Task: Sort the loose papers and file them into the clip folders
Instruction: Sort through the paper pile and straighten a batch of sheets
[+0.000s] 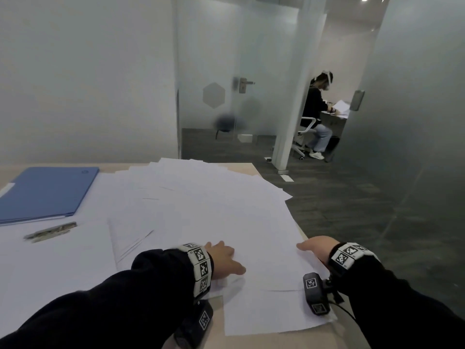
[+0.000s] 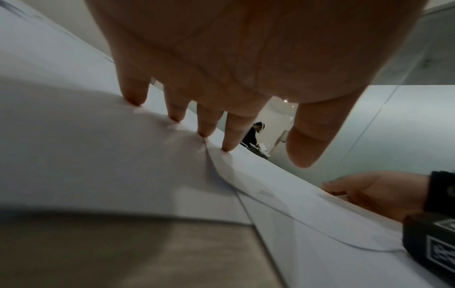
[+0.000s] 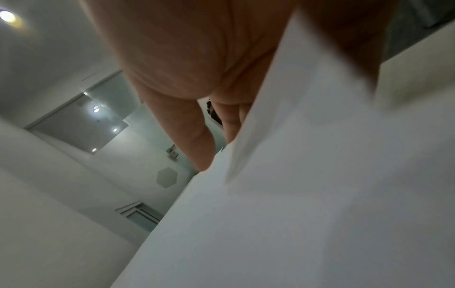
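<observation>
Pressing down, left-hand fingers [image 2: 230, 134] dent the sheet [image 2: 98, 155] beneath them

A metal clip [image 1: 50, 231], blurred, lies near the desk's [image 1: 241, 167] left edge. Beyond the desk's far edge stand a white wall [image 1: 85, 79] and a frosted glass door [image 1: 226, 71] with a lever handle [image 1: 243, 84] and a hexagon mark [image 1: 214, 95]. Past the desk's far right corner, another person [image 1: 317, 112] sits on a white chair [image 1: 304, 132] at another table, over dark carpet [image 1: 339, 197]
</observation>
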Tool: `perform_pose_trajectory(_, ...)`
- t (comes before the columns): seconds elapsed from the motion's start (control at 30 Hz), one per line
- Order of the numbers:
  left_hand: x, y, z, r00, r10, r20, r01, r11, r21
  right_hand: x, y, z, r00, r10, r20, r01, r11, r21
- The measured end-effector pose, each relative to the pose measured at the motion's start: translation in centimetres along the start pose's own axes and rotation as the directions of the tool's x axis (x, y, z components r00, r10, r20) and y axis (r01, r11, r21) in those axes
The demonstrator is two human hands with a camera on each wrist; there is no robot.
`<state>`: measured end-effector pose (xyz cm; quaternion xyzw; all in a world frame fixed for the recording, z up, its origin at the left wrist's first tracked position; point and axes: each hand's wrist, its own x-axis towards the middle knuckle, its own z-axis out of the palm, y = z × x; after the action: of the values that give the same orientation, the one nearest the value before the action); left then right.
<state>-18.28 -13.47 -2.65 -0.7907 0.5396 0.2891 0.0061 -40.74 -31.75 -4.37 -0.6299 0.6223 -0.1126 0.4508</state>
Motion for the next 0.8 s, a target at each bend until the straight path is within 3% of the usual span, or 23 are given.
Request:
perform_pose_trajectory(0.1, 0.4, 1.2, 0.5, 0.998, 0.056, 0.007, -0.056, 0.998, -0.021, -0.1, 0.6, -0.4, 1.0, 0.007, 0.019, -0.008, 0.999, 0.049)
perform_pose_trajectory(0.2, 0.5, 1.3, 0.6, 0.997, 0.074, 0.004, -0.073, 0.993, -0.097, -0.1, 1.1, -0.4, 0.998, -0.016, 0.063, 0.02, 0.997, -0.069)
perform_pose_trajectory(0.27, 0.8, 0.5, 0.6, 0.996, 0.085, 0.016, -0.081, 0.981, -0.177, 0.0, 1.3, -0.5, 0.995, -0.045, 0.091, 0.05, 0.998, -0.048)
perform_pose_trajectory(0.4, 1.0, -1.4, 0.0, 0.997, 0.037, -0.06, -0.059, 0.907, -0.417, -0.7, 1.4, -2.4, 0.988, -0.126, -0.093, 0.12, 0.991, -0.066)
perform_pose_trajectory(0.5, 1.1, -2.4, -0.8, 0.991, 0.001, -0.132, -0.073, 0.837, -0.543, -0.6, 3.0, -4.8, 0.962, -0.159, -0.224, 0.185, 0.978, 0.099)
perform_pose_trajectory(0.6, 1.0, -2.9, -1.7, 0.976, -0.047, -0.213, -0.096, 0.783, -0.614, -1.8, 3.8, -5.5, 0.945, -0.168, -0.281, 0.262, 0.903, 0.341)
perform_pose_trajectory(0.7, 0.6, -3.0, -2.6, 0.967, -0.095, -0.235, -0.121, 0.644, -0.755, -3.2, 3.1, -4.6, 0.935, -0.234, -0.268, 0.341, 0.804, 0.487)
perform_pose_trajectory(0.8, -0.5, -2.8, -3.4, 0.975, -0.065, -0.214, -0.157, 0.488, -0.859, -3.6, 1.7, -3.4, 0.923, -0.291, -0.251, 0.384, 0.707, 0.594)
